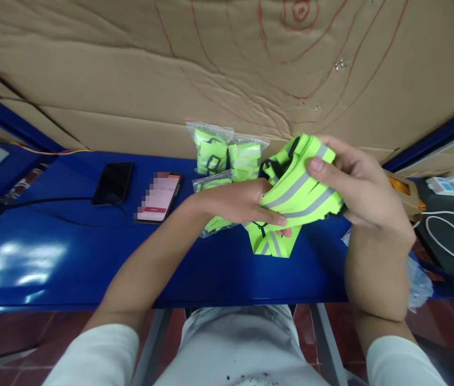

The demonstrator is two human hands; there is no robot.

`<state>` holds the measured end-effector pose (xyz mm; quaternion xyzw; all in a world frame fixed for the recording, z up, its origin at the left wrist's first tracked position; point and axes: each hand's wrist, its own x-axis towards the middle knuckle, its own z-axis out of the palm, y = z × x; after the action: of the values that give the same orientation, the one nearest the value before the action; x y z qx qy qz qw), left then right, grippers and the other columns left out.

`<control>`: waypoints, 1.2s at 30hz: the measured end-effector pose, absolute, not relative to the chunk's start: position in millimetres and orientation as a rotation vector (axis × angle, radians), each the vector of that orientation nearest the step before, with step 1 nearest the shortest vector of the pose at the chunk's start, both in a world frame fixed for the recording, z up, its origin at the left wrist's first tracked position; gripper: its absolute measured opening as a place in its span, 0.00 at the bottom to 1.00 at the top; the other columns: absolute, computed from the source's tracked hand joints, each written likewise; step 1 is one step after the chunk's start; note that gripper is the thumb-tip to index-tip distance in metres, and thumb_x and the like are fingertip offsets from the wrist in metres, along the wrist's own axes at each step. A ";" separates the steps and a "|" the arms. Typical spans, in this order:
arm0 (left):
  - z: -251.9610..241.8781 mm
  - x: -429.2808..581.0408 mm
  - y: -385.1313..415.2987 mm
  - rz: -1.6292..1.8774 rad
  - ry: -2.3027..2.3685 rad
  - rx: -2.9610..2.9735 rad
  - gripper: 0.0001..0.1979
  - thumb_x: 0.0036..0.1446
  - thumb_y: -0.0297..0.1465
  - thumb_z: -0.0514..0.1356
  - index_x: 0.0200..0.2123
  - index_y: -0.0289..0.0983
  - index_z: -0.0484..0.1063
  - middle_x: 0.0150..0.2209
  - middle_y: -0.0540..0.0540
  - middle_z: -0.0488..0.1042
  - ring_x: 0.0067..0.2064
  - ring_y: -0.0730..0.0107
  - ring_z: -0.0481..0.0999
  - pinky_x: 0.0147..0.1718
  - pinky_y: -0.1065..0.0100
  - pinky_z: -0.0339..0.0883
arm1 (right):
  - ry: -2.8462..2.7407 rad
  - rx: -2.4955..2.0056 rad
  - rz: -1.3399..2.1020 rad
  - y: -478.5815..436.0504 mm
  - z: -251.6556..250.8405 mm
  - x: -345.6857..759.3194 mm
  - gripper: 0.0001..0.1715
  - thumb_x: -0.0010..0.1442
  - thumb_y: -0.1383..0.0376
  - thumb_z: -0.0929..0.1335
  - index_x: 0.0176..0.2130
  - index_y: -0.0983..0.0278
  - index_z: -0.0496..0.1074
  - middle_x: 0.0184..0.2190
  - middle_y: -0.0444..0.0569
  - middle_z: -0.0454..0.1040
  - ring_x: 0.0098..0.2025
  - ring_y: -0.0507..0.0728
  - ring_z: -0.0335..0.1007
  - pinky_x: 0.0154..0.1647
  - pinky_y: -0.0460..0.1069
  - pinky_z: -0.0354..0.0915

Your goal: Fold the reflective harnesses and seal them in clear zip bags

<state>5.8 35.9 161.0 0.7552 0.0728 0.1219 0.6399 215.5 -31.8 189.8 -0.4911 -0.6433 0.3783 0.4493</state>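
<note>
Both my hands hold a folded neon-yellow reflective vest (299,185) with grey stripes above the blue table (90,252). My left hand (246,203) grips its lower left edge, fingers closed under the fabric. My right hand (355,182) clasps the right side, thumb pressed on top. A loose end of the vest (273,244) hangs down onto the table. Behind it lie bagged neon vests (227,155) in clear plastic pouches.
Two phones lie at the left: a dark one (113,183) with a cable and one with a lit red-and-white screen (158,197). A cardboard sheet (210,64) stands behind the table. At the right are a white cable (452,230), a brown packet (406,193) and clear plastic (417,279).
</note>
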 end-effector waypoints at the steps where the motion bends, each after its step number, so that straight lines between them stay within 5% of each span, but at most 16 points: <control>1: 164.4 3.9 35.3 0.270 0.161 1.734 0.10 0.53 0.39 0.73 0.35 0.40 0.85 0.36 0.46 0.86 0.40 0.57 0.86 0.42 0.64 0.81 | -1.573 -1.201 0.981 -29.1 187.8 214.1 0.21 0.62 0.47 0.74 0.51 0.52 0.78 0.39 0.42 0.82 0.31 0.56 0.79 0.29 0.50 0.75; 4: 173.0 -0.9 32.5 0.252 0.151 1.717 0.07 0.53 0.34 0.73 0.37 0.41 0.85 0.39 0.48 0.86 0.44 0.57 0.86 0.45 0.64 0.81 | -1.648 -1.243 0.951 -20.8 180.5 209.5 0.21 0.65 0.46 0.71 0.51 0.52 0.78 0.39 0.43 0.82 0.36 0.57 0.80 0.32 0.50 0.76; 7: 173.2 -2.1 32.1 0.279 0.150 1.726 0.07 0.56 0.31 0.71 0.40 0.41 0.85 0.44 0.48 0.86 0.48 0.57 0.85 0.50 0.62 0.79 | -1.818 -1.283 0.748 -16.5 175.7 207.1 0.21 0.69 0.46 0.68 0.51 0.53 0.80 0.47 0.45 0.83 0.49 0.61 0.80 0.48 0.55 0.78; 10: 165.8 -0.6 36.1 0.328 0.180 1.816 0.09 0.61 0.32 0.66 0.43 0.41 0.84 0.46 0.48 0.85 0.50 0.57 0.84 0.53 0.60 0.77 | -1.915 -1.266 0.555 -18.6 176.5 205.9 0.24 0.72 0.48 0.64 0.58 0.53 0.77 0.60 0.47 0.76 0.64 0.63 0.71 0.67 0.61 0.67; 13: 157.9 1.0 41.2 0.409 0.237 1.879 0.08 0.58 0.36 0.68 0.40 0.41 0.84 0.41 0.48 0.85 0.46 0.56 0.84 0.48 0.60 0.79 | -2.064 -1.220 0.584 -23.2 178.5 201.8 0.31 0.71 0.48 0.65 0.67 0.57 0.68 0.67 0.50 0.69 0.70 0.65 0.64 0.72 0.64 0.60; 16: 153.9 1.1 43.5 0.510 0.312 1.879 0.10 0.55 0.39 0.71 0.37 0.40 0.84 0.37 0.48 0.85 0.43 0.56 0.84 0.47 0.60 0.79 | -2.077 -1.229 0.560 -25.3 178.2 194.1 0.36 0.65 0.49 0.72 0.67 0.55 0.67 0.65 0.49 0.71 0.66 0.67 0.68 0.70 0.64 0.64; 21: 158.2 0.8 36.5 0.367 0.247 1.525 0.17 0.56 0.43 0.71 0.45 0.39 0.83 0.44 0.43 0.85 0.46 0.51 0.85 0.48 0.53 0.81 | -1.913 -1.250 0.347 -28.7 181.7 188.3 0.26 0.66 0.54 0.73 0.61 0.54 0.74 0.59 0.46 0.77 0.59 0.66 0.75 0.65 0.61 0.70; 24: 165.4 2.1 27.1 0.322 0.204 1.509 0.17 0.53 0.41 0.74 0.44 0.39 0.84 0.47 0.42 0.85 0.48 0.49 0.85 0.48 0.54 0.82 | -1.745 -1.292 0.255 -32.7 186.4 190.3 0.19 0.67 0.52 0.71 0.53 0.56 0.79 0.48 0.46 0.82 0.51 0.64 0.79 0.56 0.60 0.75; 27: 169.2 3.8 22.0 0.384 0.334 1.638 0.15 0.52 0.36 0.74 0.43 0.38 0.85 0.39 0.43 0.85 0.47 0.49 0.86 0.50 0.52 0.81 | -1.623 -1.341 0.272 -35.6 189.6 192.4 0.18 0.65 0.48 0.72 0.39 0.58 0.81 0.31 0.46 0.78 0.38 0.62 0.80 0.40 0.56 0.77; 32: 167.5 4.5 28.2 0.307 0.336 1.650 0.11 0.51 0.33 0.74 0.39 0.38 0.85 0.35 0.44 0.85 0.41 0.52 0.87 0.47 0.55 0.82 | -1.501 -1.231 0.607 -32.8 187.8 199.2 0.17 0.64 0.48 0.73 0.39 0.59 0.80 0.31 0.47 0.79 0.35 0.60 0.79 0.32 0.53 0.74; 36: 172.2 2.8 28.3 0.209 0.112 1.753 0.09 0.59 0.29 0.68 0.43 0.40 0.85 0.47 0.48 0.85 0.52 0.57 0.84 0.54 0.64 0.78 | -1.468 -1.242 1.151 -17.7 176.8 202.7 0.23 0.67 0.44 0.67 0.43 0.58 0.78 0.36 0.49 0.81 0.31 0.59 0.77 0.24 0.52 0.71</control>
<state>2.8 28.3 172.2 0.7667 0.0492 0.0916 0.6335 202.7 -17.7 176.8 -0.4989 -0.5898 0.4623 0.4353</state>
